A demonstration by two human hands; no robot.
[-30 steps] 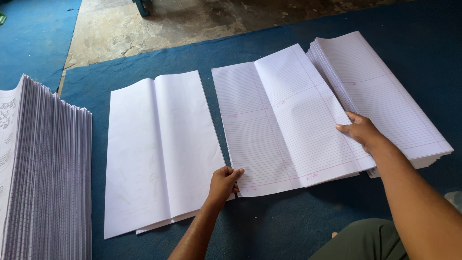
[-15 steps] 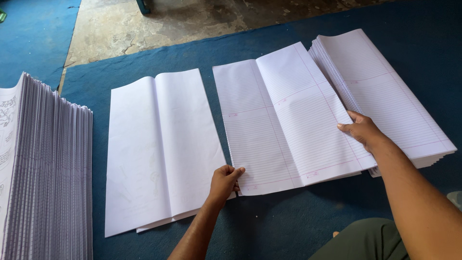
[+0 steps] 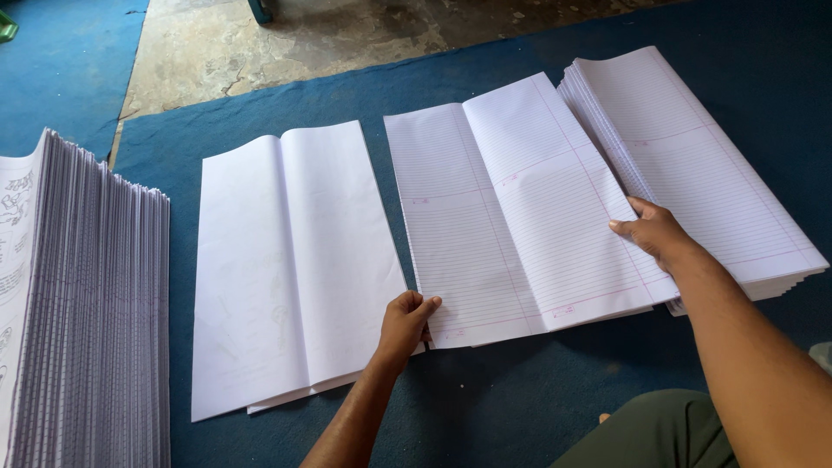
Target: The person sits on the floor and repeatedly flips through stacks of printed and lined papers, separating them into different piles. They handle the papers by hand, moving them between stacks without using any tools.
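Near edge, bottom centre of frame: my left hand (image 3: 406, 322) rests at the lower left corner of the ruled sheet (image 3: 511, 212); its fingers are curled loosely over the paper's edge, and I cannot tell whether the thumb pinches beneath.

Right of centre: my right hand (image 3: 652, 232) lies flat-fingered on the sheet's right margin, thumb tucked toward the underside, holding that edge where it overlaps the ruled stack (image 3: 693, 165).

The ruled sheet is open, creased down its middle, and lies on the blue mat (image 3: 485, 407) between the blank folded sheets (image 3: 290, 260) on its left and the ruled stack on its right.

Judgement: the step in hand is positioning one ruled sheet drawn off the stack. The move that follows calls for both corners kept level so the crease stays straight, and for a light grip so that only one leaf travels.

Left edge of frame: a tall pile of printed sheets (image 3: 82, 303), well apart from both hands.

Far, upper frame: bare concrete floor (image 3: 286, 43) beyond the mat.

No containers in view; the paper sits in open piles only.
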